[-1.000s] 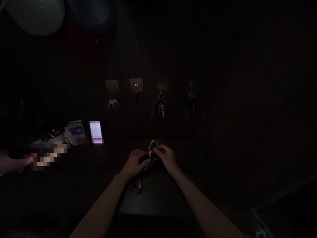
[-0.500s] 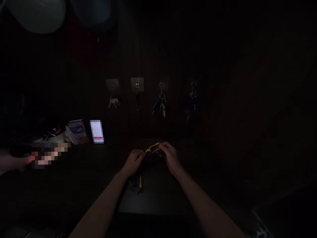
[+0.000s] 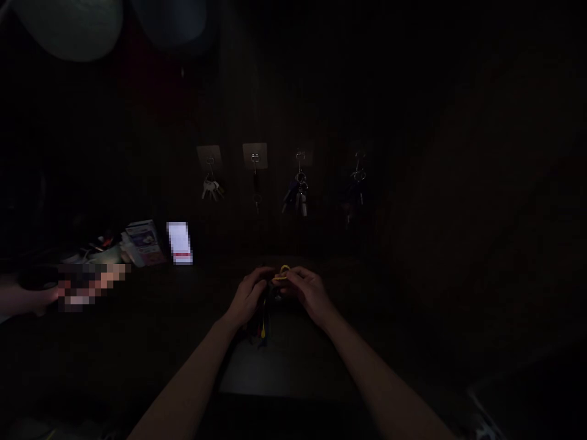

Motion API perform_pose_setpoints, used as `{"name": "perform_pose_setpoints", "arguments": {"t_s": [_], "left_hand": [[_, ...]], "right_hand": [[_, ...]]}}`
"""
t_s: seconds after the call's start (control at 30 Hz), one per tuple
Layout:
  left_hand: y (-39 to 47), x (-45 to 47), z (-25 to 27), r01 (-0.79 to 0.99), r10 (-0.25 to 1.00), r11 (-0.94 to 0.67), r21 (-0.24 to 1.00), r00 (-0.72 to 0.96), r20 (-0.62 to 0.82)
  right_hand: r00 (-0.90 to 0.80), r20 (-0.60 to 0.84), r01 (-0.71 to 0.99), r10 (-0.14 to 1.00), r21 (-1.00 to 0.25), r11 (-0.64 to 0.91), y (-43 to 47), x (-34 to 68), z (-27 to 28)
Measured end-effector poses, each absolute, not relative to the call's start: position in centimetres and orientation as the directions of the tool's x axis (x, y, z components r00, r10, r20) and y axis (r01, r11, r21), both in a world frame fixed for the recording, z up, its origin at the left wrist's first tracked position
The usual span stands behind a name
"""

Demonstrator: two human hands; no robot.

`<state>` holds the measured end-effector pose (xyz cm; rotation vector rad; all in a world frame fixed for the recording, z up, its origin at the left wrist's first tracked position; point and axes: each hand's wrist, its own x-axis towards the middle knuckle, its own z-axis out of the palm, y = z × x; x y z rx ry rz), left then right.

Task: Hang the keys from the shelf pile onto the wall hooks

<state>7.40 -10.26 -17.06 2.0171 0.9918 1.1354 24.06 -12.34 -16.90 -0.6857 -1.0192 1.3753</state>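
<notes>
A yellow cord [image 3: 285, 267] is bent into a small loop between my hands. My right hand [image 3: 312, 294] pinches it between thumb and fingers. My left hand [image 3: 247, 297] curls its fingers round the top of a bundle of thin coloured cords [image 3: 263, 330], with yellow, red and dark strands hanging below. The dim light hides exactly how the fingers meet the bundle, and what its dark ends are cannot be made out.
Several bunches of keys [image 3: 211, 188] hang from hooks on the dark wall ahead. To the left lie a lit phone [image 3: 179, 243] and a stack of small printed packets [image 3: 143, 243]. Another person's hand [image 3: 43, 299] reaches in at far left. Pale caps or bags [image 3: 76, 30] hang above.
My right hand has moved slightly left, drawing the yellow loop closer to my left hand. The loop now looks smaller, and the left fingers have lifted a little. The hanging strands have swung slightly right.
</notes>
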Motion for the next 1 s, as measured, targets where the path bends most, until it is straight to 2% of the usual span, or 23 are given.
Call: {"name": "perform_pose_setpoints", "arguments": {"t_s": [0.23, 0.4, 0.53, 0.7, 0.77, 0.9, 1.0], "left_hand": [[-9.9, 7.8, -17.8, 0.257, 0.877, -0.450, 0.856, 0.307, 0.369], [-9.7, 7.8, -17.7, 0.207, 0.901, -0.387, 0.899, 0.292, 0.321], [-9.8, 7.7, -17.1, 0.137, 0.937, -0.305, 0.942, 0.221, 0.272], [-9.7, 7.6, -16.9, -0.043, 0.973, -0.155, 0.987, 0.166, 0.160], [-9.4, 7.6, -17.1, -0.118, 0.979, -0.102, 0.988, 0.163, 0.120], [-9.1, 7.4, -17.2, -0.222, 0.986, -0.069, 0.972, 0.136, 0.101], [-9.1, 7.3, -17.0, -0.291, 0.990, -0.028, 0.956, 0.123, 0.066]], "right_hand": [[-0.123, 0.203, -0.456, 0.971, -0.881, 0.126, -12.3, 24.1, -16.9], [-0.053, 0.206, -0.425, 0.977, -0.890, 0.165, -12.2, 24.4, -16.6], [0.039, 0.182, -0.372, 0.982, -0.910, 0.184, -11.8, 24.7, -16.8], [0.227, 0.151, -0.096, 0.962, -0.980, 0.176, -10.5, 25.0, -18.2], [0.271, 0.199, 0.015, 0.942, -0.979, 0.203, -10.1, 25.1, -18.8], [0.251, 0.370, 0.257, 0.894, -0.916, 0.307, -9.4, 25.6, -19.8], [0.256, 0.376, 0.392, 0.891, -0.882, 0.260, -9.1, 25.9, -20.3]]}}
